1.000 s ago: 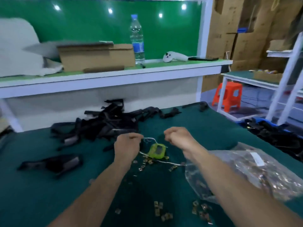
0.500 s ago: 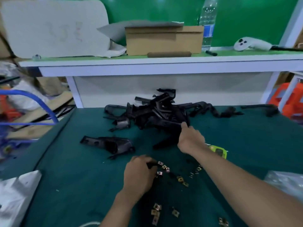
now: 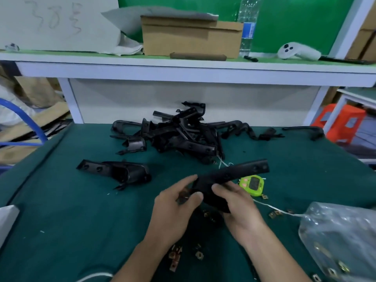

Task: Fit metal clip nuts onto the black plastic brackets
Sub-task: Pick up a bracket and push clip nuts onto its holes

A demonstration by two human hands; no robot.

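Observation:
My right hand (image 3: 237, 208) grips a long black plastic bracket (image 3: 234, 175) by its wide near end, its narrow arm pointing up and right. My left hand (image 3: 175, 202) pinches a small metal clip nut (image 3: 184, 197) at the bracket's left edge. A pile of black brackets (image 3: 183, 135) lies at the back of the green table (image 3: 71, 210). One separate bracket (image 3: 116, 170) lies to the left. Loose clip nuts (image 3: 176, 256) are scattered near my forearms.
A clear plastic bag of clip nuts (image 3: 341, 241) sits at the right. A green-yellow timer (image 3: 252, 185) with a white cord lies behind my right hand. A white shelf (image 3: 183, 70) above the table carries a cardboard box (image 3: 191, 37), a water bottle (image 3: 247, 25) and a white controller (image 3: 297, 50).
My right hand pulled a bracket out of the pile and brought it toward me. My left hand rose from the loose nuts with one and met the bracket.

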